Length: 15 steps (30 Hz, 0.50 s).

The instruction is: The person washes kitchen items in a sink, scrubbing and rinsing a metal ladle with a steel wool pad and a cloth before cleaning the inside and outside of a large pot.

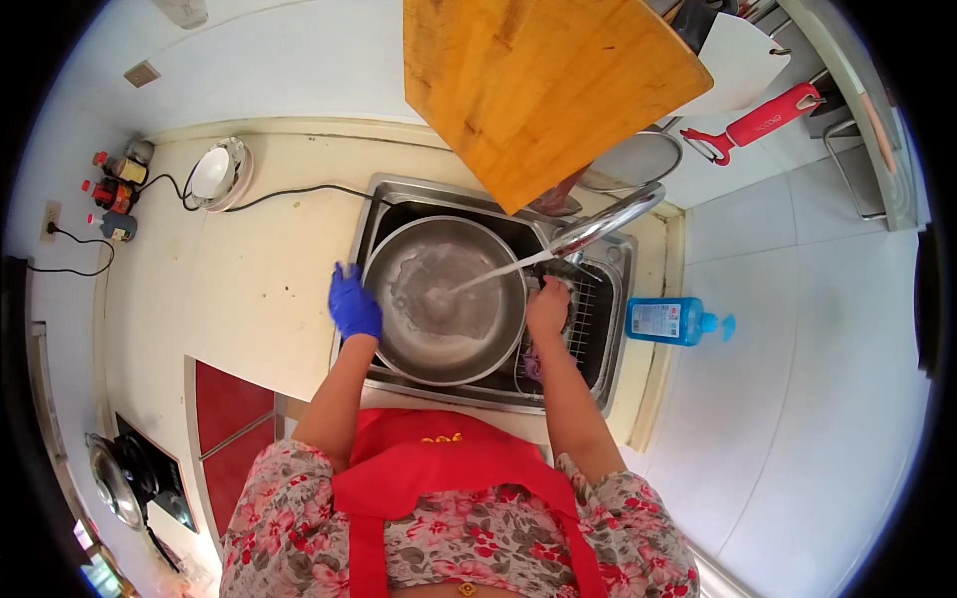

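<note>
A large round metal basin sits in the sink, with shallow water in its bottom. Water runs into it from the chrome faucet. My left hand, in a blue glove, is at the basin's left rim, fingers apart and pointing away from me. Bare, my right hand reaches over the wire rack in the right-hand sink compartment. Its fingers are curled near the basin's right rim; what they hold, if anything, is hard to see. A small purple item lies below that wrist.
A wooden cutting board juts over the sink's back. On the right stands a blue soap bottle. Stacked bowls, a black cord and sauce bottles are on the left counter. A red peeler hangs upper right.
</note>
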Available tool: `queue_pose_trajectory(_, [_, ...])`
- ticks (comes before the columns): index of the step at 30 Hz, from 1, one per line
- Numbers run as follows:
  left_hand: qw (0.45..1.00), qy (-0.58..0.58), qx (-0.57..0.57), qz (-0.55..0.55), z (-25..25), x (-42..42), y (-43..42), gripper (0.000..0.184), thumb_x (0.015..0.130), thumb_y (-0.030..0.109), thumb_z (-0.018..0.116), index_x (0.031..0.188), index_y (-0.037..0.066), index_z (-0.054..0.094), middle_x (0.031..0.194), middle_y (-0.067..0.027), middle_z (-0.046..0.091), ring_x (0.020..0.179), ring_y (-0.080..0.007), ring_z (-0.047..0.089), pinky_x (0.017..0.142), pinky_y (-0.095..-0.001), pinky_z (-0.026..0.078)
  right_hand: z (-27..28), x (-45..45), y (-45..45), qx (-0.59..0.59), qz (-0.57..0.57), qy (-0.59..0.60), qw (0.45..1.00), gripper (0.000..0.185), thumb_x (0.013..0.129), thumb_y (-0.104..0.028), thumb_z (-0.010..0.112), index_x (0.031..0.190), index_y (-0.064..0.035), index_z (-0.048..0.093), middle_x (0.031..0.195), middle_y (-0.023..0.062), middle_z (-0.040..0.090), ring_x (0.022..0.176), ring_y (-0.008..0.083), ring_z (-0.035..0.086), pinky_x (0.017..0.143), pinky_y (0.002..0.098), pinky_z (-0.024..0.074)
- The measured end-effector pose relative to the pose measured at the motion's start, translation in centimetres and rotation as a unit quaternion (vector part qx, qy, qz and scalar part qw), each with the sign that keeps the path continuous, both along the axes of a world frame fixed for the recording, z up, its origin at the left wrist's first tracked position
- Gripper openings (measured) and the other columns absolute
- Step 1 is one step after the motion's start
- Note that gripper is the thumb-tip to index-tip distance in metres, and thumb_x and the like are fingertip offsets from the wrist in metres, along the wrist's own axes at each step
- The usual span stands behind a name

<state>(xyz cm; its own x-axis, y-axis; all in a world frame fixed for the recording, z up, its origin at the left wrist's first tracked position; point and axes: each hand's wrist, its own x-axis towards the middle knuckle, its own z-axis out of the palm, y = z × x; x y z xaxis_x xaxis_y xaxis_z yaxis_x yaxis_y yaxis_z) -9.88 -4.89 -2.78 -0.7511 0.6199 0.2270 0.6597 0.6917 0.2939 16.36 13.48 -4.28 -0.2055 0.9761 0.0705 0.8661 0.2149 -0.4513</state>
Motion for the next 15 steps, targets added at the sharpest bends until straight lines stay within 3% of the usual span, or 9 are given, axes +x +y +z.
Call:
queue_pose_trajectory(1, [0.995, 0.049, -0.004, 0.083, 0.2, -0.6, -0.7, 0.033, 0.078, 0.012, 0.052, 0.109, 0.005, 0.054, 0.105, -0.0168, 0.056, 0.097, -0.0321, 0.055, 0.084, -0.0386, 0.044, -0.5, 0.2, 0.5, 0.007, 0.002, -0.018, 1.0, 0.031, 0.073, -0.012, 0.056, 0.102, -0.0006, 0.053, 0.1, 0.0192, 0.055, 0.095, 0.0355, 0.051, 0.083, 0.0424, 0.0417])
queue_pose_trajectory(2, [0.995, 0.05, -0.004, 0.082, 0.2, -1.3, -1.2, 0.033, 0.078, 0.012, 0.052, 0.109, 0.005, 0.054, 0.105, -0.0168, 0.056, 0.097, -0.0321, 0.055, 0.084, -0.0386, 0.044, -1.1, 0.5, 1.0, 0.007, 0.001, -0.017, 1.0, 0.031, 0.073, -0.012, 0.056, 0.102, -0.0006, 0.053, 0.1, 0.0192, 0.055, 0.095, 0.0355, 0.051, 0.083, 0.0424, 0.0417])
queue_pose_trajectory(4, [0.958, -0.191, -0.138, 0.162, -0.2, -2.2, -2.1, 0.034, 0.077, 0.013, 0.055, 0.11, 0.004, 0.052, 0.102, -0.0181, 0.056, 0.095, -0.0323, 0.055, 0.081, -0.0393, 0.045, -2.0, 0.8, 1.9, -0.044, 0.007, 0.005, 0.999, 0.034, 0.074, -0.011, 0.056, 0.106, -0.0003, 0.051, 0.099, 0.0207, 0.057, 0.095, 0.0358, 0.053, 0.083, 0.0415, 0.0426])
queue_pose_trajectory(10, [0.963, -0.189, -0.119, 0.153, -2.1, -2.9, -2.6, 0.024, 0.077, 0.014, 0.058, 0.098, 0.003, 0.056, 0.093, -0.0187, 0.055, 0.089, -0.0345, 0.055, 0.076, -0.0418, 0.045, -1.8, -0.3, 2.0, -0.123, -0.052, 0.019, 0.991, 0.035, 0.075, -0.01, 0.057, 0.108, -0.0019, 0.05, 0.104, 0.0207, 0.057, 0.097, 0.0372, 0.054, 0.083, 0.041, 0.0428])
queue_pose_trajectory(15, [0.973, -0.167, -0.078, 0.137, -2.7, -3.7, -3.8, 0.021, 0.078, 0.015, 0.058, 0.095, 0.003, 0.057, 0.093, -0.0189, 0.054, 0.088, -0.0348, 0.055, 0.075, -0.0421, 0.045, 3.9, -0.6, -0.1, -0.034, -0.018, 0.064, 0.997, 0.032, 0.077, -0.009, 0.056, 0.109, -0.0043, 0.05, 0.103, 0.0196, 0.056, 0.093, 0.0372, 0.054, 0.079, 0.0424, 0.0435])
